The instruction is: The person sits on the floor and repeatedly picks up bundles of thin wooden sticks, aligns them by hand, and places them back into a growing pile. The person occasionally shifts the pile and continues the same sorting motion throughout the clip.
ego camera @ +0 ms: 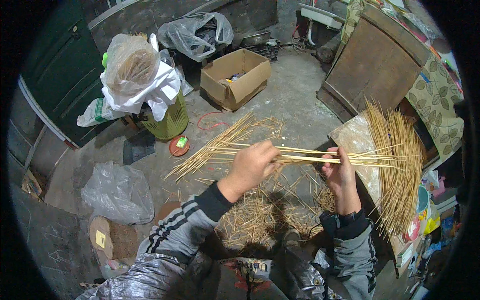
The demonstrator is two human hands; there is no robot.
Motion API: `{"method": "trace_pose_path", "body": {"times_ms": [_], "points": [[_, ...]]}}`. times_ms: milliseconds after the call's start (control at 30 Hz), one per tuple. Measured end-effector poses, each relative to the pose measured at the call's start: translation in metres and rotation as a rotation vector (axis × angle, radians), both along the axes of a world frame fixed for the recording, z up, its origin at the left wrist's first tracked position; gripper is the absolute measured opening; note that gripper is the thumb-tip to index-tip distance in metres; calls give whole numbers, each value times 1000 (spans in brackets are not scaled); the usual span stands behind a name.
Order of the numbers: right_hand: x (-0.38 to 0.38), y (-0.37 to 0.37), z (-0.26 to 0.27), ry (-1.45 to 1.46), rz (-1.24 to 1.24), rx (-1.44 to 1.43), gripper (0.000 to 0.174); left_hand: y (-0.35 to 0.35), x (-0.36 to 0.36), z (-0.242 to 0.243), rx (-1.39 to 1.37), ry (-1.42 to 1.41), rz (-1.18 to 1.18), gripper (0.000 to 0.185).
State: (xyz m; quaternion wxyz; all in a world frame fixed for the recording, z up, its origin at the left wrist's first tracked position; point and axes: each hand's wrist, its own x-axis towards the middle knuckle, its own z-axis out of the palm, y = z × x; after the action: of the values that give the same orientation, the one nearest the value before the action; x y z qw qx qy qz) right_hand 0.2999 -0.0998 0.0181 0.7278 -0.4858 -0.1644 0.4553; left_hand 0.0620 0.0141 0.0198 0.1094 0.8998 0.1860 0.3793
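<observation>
Several long straw stalks (300,158) stretch sideways in front of me. My left hand (257,159) is closed around their middle. Near their right part, my right hand (340,168) grips the same stalks between thumb and fingers. Beyond my left hand, a loose bundle of straw (213,146) lies slantwise on the concrete floor. To the right, a thick layer of straw stalks (399,176) rests across a pale board (354,138), behind the tips of the held stalks. Short broken straw bits (258,215) litter the floor below my hands.
A cardboard box (240,80) stands ahead with small items inside. Left of it is a green plastic basket (168,120) topped with bags. A clear plastic bag (118,193) and a wooden stump (112,238) lie left. A red dish (179,146) sits by the basket.
</observation>
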Motion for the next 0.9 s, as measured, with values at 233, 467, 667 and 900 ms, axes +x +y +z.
{"method": "trace_pose_path", "body": {"times_ms": [233,467,667,900], "points": [[-9,0,1,71,68,-22,31,-10,10,-9,174,23,-13,28],[-4,-2,0,68,107,-18,32,-10,10,-9,137,31,-17,22],[-4,-2,0,63,114,26,32,-10,11,-9,-70,-25,-41,19],[2,-3,0,65,94,44,33,-6,10,-11,-682,-283,-12,23]]}}
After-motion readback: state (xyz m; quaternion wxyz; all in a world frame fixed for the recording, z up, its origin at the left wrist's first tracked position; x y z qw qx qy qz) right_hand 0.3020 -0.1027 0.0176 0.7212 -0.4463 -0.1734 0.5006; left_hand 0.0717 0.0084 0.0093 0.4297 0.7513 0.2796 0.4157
